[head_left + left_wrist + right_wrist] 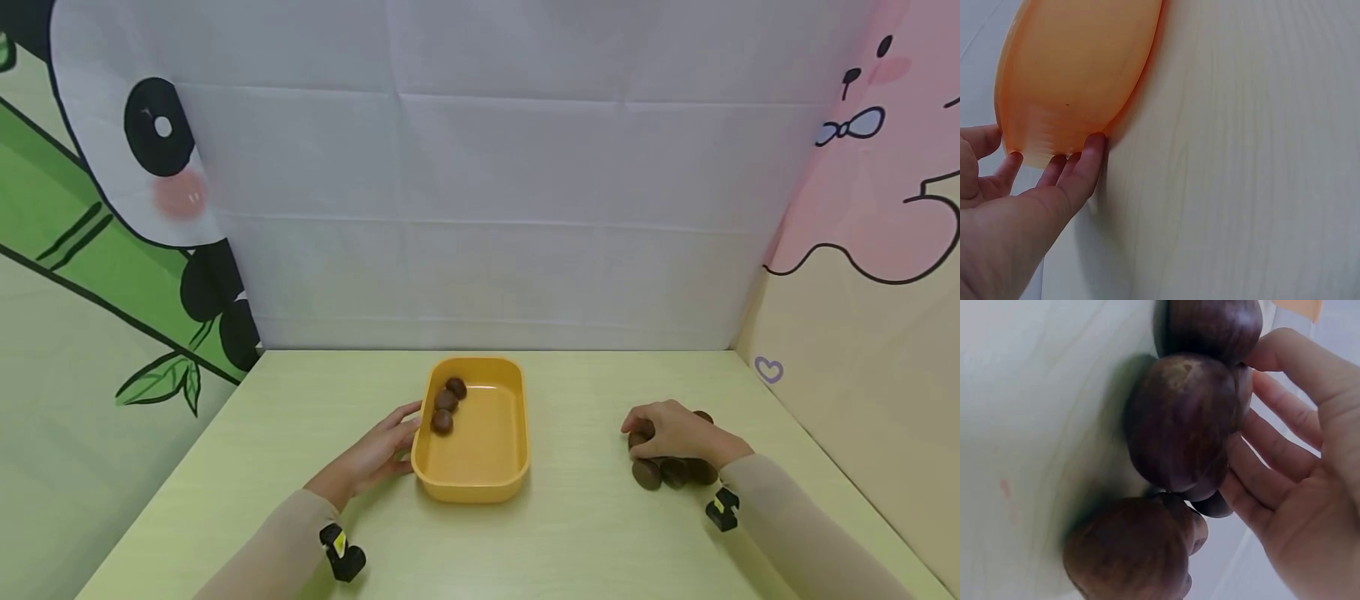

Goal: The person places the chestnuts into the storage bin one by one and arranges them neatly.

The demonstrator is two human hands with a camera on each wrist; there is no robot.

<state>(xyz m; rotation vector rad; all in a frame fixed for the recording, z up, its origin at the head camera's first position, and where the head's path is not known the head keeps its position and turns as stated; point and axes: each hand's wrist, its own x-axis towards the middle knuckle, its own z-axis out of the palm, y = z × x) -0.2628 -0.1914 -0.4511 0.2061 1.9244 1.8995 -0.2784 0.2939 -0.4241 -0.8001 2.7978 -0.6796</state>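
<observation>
A yellow tray (pixel 471 493) sits on the table with three brown chestnuts (pixel 442 422) in a row along its left side. Against the tray's left wall rest the spread fingertips of my left hand (pixel 378 454); in the left wrist view, the left hand (pixel 1029 206) touches the outer side of the tray (pixel 1079 75). Over at the right, my right hand (pixel 678 433) reaches over a cluster of chestnuts (pixel 647 474). Its thumb and fingers close around one chestnut (pixel 637 440) at the cluster's left. In the right wrist view, larger chestnuts (pixel 1179 422) partly hide the fingers of the right hand (pixel 1297 444).
The pale wooden table (pixel 360 542) ends at a white cloth backdrop (pixel 495 208). Printed cloth walls stand left and right, the right one (pixel 862 350) close to the right forearm. A black wrist device (pixel 343 554) is on each sleeve.
</observation>
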